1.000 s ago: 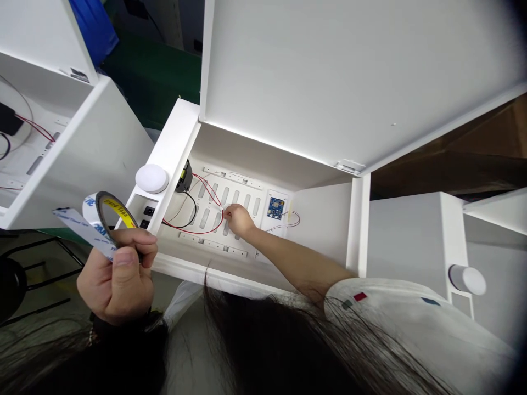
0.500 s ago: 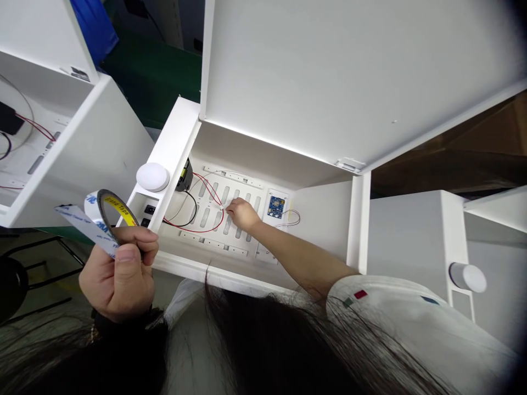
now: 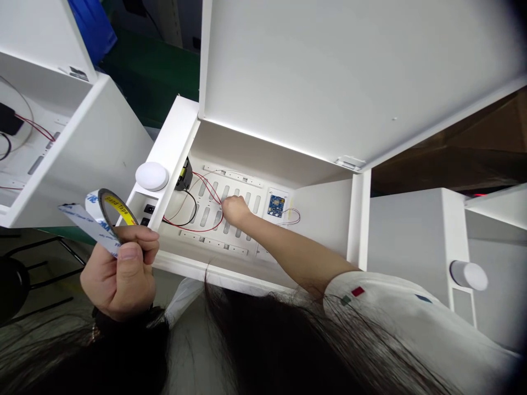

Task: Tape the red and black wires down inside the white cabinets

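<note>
My left hand [image 3: 121, 274] is closed round a roll of double-sided tape [image 3: 107, 214], held up at the lower left with a loose white strip sticking out to the left. My right hand [image 3: 235, 210] reaches deep into an open white cabinet [image 3: 177, 131], fingers curled and pressed on the slotted back plate [image 3: 214, 211] where the red wire [image 3: 206, 189] runs. A black wire loops beside it toward a black part with a yellow label [image 3: 183, 174]. A small blue circuit board [image 3: 275, 206] sits just right of my hand.
The cabinet's lid [image 3: 329, 71] stands raised above the opening. A white round knob [image 3: 152, 176] sits on its left edge. Another open white cabinet [image 3: 49, 126] with wires stands at the left, a third [image 3: 411, 241] with a white knob [image 3: 468, 275] at the right. My dark hair hangs across the bottom.
My right hand has shifted slightly up and left along the slotted plate, onto the red wire. My left hand with the tape roll has barely moved.
</note>
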A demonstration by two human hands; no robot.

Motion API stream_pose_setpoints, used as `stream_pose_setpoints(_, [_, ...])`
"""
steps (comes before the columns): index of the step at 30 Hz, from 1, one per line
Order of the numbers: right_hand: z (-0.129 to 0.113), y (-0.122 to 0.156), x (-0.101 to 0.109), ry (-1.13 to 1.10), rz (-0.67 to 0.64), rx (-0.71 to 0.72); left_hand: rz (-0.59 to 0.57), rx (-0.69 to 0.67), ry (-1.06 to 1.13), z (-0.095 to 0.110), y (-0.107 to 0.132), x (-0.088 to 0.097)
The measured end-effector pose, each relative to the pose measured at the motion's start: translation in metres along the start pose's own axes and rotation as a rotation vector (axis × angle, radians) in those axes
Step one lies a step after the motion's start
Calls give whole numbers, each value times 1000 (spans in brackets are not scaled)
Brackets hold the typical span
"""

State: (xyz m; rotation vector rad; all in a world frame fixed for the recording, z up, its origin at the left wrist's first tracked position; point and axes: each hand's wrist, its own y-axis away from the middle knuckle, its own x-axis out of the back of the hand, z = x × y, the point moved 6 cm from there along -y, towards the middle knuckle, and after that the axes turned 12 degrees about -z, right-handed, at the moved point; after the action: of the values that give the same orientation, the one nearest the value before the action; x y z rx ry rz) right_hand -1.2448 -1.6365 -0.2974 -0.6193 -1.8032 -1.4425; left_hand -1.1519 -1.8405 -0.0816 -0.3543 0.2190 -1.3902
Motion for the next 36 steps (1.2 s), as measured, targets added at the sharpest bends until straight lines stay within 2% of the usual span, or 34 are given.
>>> stream_pose_setpoints(3, [1, -3, 0, -11, -12, -25, -16, 26, 11, 0, 1, -1])
stream_pose_setpoints(13, [7, 1, -9, -87, 45, -22, -13, -30, 1, 2, 0, -2])
stream_pose_setpoints(17, [21, 5, -9, -177, 96, 46, 6, 21, 45, -2, 2, 0])
stream_pose_setpoints(21, [36, 10, -5, -216, 128, 118, 26, 13, 16, -4, 2, 2])
stream_pose_setpoints(25, [32, 14, -3, -139, 125, 247, 24, -1, -24, -3, 0, 2])
stream_pose_setpoints(32, [13, 10, -5, 207, 94, 438, -40, -41, -71, 2, -5, -2])
stream_pose_setpoints(36, [13, 6, -4, 298, 66, 513, 23, -104, -59, 1, -3, 0])
